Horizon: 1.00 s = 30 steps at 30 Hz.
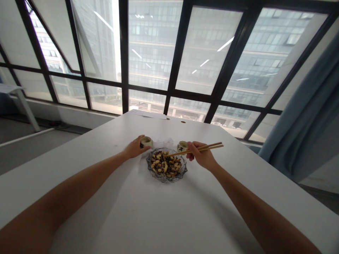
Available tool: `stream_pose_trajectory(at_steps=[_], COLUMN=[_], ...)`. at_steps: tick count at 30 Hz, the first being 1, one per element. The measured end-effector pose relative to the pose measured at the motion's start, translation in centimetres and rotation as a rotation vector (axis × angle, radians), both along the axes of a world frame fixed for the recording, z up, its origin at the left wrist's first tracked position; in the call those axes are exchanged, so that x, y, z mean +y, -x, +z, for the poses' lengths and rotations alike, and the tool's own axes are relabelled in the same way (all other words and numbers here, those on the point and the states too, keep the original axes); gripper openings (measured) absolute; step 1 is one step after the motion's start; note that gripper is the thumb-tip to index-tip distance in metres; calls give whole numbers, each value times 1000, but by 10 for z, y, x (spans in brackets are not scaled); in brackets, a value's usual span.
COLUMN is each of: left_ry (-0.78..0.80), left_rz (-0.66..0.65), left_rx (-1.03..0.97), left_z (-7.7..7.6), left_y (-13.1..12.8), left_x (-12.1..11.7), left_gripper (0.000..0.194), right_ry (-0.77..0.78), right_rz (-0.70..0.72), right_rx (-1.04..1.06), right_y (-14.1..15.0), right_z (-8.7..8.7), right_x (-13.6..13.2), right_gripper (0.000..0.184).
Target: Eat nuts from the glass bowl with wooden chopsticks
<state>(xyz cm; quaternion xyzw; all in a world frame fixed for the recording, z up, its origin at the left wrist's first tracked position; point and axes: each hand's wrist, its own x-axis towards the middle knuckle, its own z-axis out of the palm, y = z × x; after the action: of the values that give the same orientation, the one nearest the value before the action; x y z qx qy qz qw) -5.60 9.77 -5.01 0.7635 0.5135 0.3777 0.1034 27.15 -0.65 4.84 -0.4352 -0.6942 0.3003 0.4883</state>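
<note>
A clear glass bowl (167,179) with a scalloped rim stands on the white table, filled with peanuts and small dark pieces (165,166). My right hand (200,155) grips a pair of wooden chopsticks (180,153), whose tips reach into the bowl's contents near its far side. Whether the tips pinch anything is too small to tell. Behind the bowl on the left, my left hand (135,147) is closed around a small pale cup (147,141) with dark markings. A similar cup (182,146) with black characters stands behind the bowl at right, partly covered by my right hand.
Crumpled white tissue or clear plastic (163,142) lies between the cups. Papers (149,115) and a small brown round item (183,122) are near the white table's (124,211) far edge. Windows stand beyond, with a blue curtain (299,116) at right and another table (25,106) at left.
</note>
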Motion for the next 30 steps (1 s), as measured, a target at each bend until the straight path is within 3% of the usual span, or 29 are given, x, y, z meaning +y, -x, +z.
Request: stream_pose_trajectory(at_steps=[11, 22, 30], left_ry=[-16, -15, -20], left_rz=[7, -1, 3], left_rx=[-27, -16, -44], left_z=[-5, -2, -2], left_y=[1, -1, 0], left_x=[4, 1, 2], left_gripper=[84, 85, 83], right_ry=[111, 79, 79], right_rz=[-46, 17, 69], right_rx=[196, 100, 7], right_y=[-30, -16, -7], right_z=[-22, -4, -3], right_x=[33, 13, 4], right_gripper=[60, 62, 62])
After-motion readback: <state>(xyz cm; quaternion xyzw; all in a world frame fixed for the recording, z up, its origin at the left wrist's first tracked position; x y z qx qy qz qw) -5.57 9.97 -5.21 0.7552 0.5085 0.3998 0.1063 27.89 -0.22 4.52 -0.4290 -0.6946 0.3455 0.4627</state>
